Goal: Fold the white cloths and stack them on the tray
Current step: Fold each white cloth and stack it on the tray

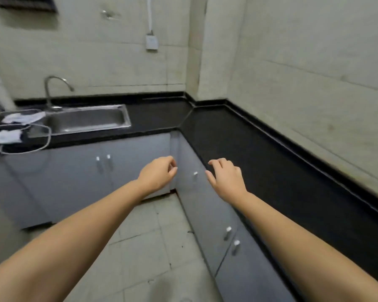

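Both hands raised mid frame over grey cabinet doors [79,171], holding nothing. Left hand [158,174]: fingers loosely curled, empty. Right hand [226,176]: fingers relaxed, slightly spread, empty. Crumpled white cloths [20,118] lie far left of frame, in wire-rimmed tray [46,139] (rim shape unclear, blurred) on black stone counter [260,162], just beside steel sink [90,119] with curved tap [52,88]. Cloths well apart from hands. Judgement: folding not yet begun; hands probably free for reaching to cloths.

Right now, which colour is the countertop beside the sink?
Black, glossy; the countertop next to the steel sink shows best in the head view.
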`<state>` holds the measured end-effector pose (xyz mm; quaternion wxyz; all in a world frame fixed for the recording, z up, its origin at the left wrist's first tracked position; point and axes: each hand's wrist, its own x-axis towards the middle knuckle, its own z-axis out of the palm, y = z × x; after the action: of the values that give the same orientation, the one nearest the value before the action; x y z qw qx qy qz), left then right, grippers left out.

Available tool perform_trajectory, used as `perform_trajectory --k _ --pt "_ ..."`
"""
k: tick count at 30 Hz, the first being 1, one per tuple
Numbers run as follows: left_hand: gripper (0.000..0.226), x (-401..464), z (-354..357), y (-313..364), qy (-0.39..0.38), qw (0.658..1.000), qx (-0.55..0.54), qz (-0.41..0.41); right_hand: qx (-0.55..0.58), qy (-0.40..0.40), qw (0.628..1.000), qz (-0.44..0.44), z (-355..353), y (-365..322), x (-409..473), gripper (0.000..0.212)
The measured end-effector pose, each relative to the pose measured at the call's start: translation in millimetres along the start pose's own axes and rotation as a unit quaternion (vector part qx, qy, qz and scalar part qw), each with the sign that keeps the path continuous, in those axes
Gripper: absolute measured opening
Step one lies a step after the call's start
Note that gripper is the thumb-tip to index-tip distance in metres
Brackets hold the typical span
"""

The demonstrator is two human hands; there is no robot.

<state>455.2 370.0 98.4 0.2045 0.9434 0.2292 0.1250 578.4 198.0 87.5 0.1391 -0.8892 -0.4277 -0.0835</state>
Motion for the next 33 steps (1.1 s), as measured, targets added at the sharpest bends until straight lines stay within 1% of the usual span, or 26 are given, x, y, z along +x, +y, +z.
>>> perform_trajectory --k 3,6,10,14,19,22,25,30,33 --pt "0.018 -3.4 -22.1 -75.6 0.02 0.997 0.02 -0.078 0.014 -0.034 0.997 -0.068 38.8 -55.3 52.0 0.042" --pt "0.016 5.2 -43.3 -136.6 0.046 0.988 0.029 -0.143 0.025 -0.06 0.989 -0.131 70.1 -104.6 107.2 0.042" --pt "0.016 27.3 -63.7 -199.9 0.088 0.972 0.019 -0.215 0.051 -0.086 0.974 -0.203 107.5 -157.3 181.5 0.041" --pt "0.016 43.8 -83.1 -260.2 0.127 0.949 0.017 -0.289 0.045 -0.12 0.954 -0.272 141.1 -209.1 250.7 0.04" --pt "0.012 45.1 -99.3 -332.8 0.138 0.919 0.014 -0.368 0.063 -0.177 0.923 -0.335 183.0 -277.4 301.6 0.039" --pt "0.01 51.7 -110.3 -377.9 0.151 0.903 0.007 -0.401 0.071 -0.197 0.905 -0.369 208.0 -319.7 328.6 0.039" --pt "0.01 66.0 -120.9 -430.3 0.155 0.895 0.001 -0.418 0.075 -0.208 0.893 -0.393 235.3 -364.0 361.4 0.039" --pt "0.009 96.4 -149.6 -528.8 0.157 0.889 -0.015 -0.43 0.067 -0.2 0.889 -0.407 285.6 -446.0 427.5 0.039" --pt "0.013 111.5 -174.0 -585.4 0.141 0.882 -0.038 -0.447 0.065 -0.218 0.886 -0.404 311.4 -496.7 459.9 0.036"
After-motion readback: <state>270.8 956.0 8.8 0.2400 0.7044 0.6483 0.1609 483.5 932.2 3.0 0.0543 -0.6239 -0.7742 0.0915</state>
